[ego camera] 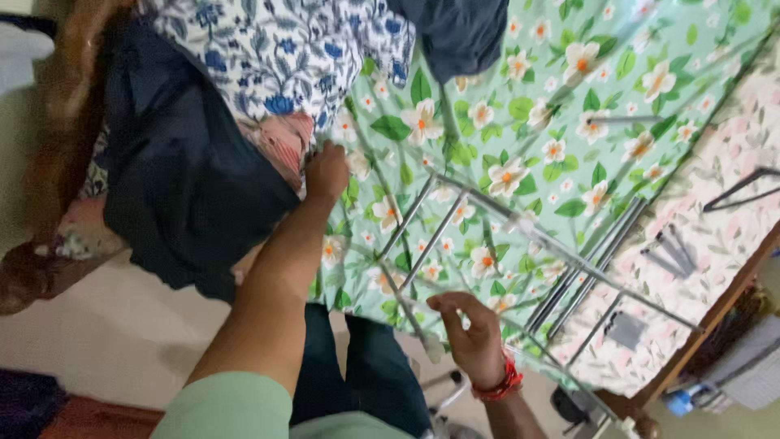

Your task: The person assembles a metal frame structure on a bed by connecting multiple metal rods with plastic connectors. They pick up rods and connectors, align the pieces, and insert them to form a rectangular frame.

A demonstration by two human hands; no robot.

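My left hand (327, 171) reaches out to a heap of clothes on a bed and is closed on the edge of a pink patterned cloth (284, 138). In that heap are a white cloth with blue flowers (276, 49) and a dark navy garment (179, 179). My right hand (471, 333), with a red thread band at the wrist, curls around a thin bar of a folding metal drying rack (520, 228). The rack lies across the green flowered bedsheet (520, 106).
Another dark garment (455, 32) lies at the top. A pale pink flowered sheet (731, 154) at the right carries a dark hanger (739, 191) and clips. The wooden bed frame (707, 325) runs along the lower right. Beige floor (122, 341) lies at the lower left.
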